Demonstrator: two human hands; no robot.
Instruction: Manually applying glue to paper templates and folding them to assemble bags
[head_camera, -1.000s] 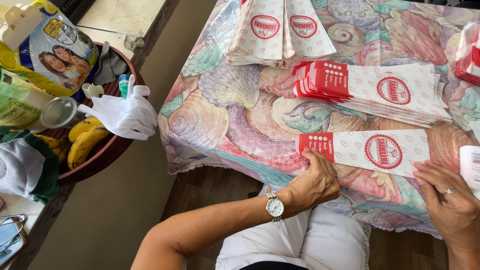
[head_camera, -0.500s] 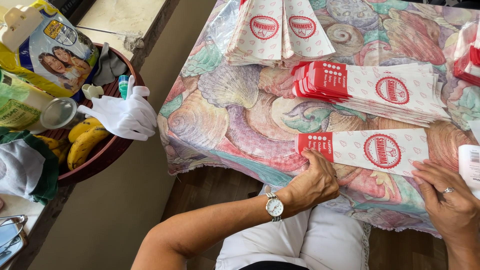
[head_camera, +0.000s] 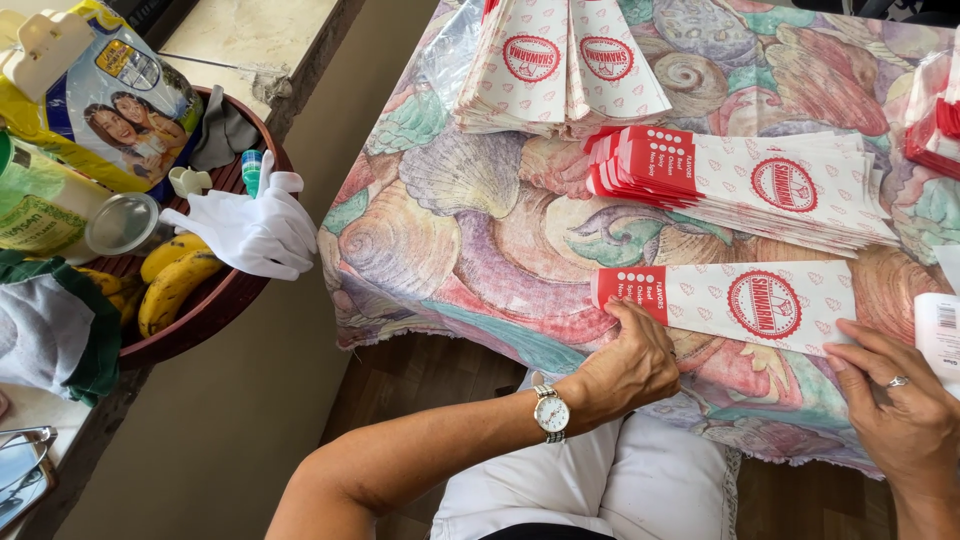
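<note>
A long white paper sleeve with a red end and a round red emblem lies flat near the table's front edge. My left hand, a watch on its wrist, presses its fingertips on the sleeve's red end. My right hand, wearing a ring, rests on the sleeve's other end with fingers spread. Just behind lies a fanned stack of the same sleeves. Further back sits a stack of white paper cones.
The table wears a cloth printed with seashells. A round brown tray at the left holds bananas, a white glove, a printed bag and a jar lid. A white tube lies by my right hand.
Both hands shifted only slightly along the sleeve; nothing else has visibly moved.
</note>
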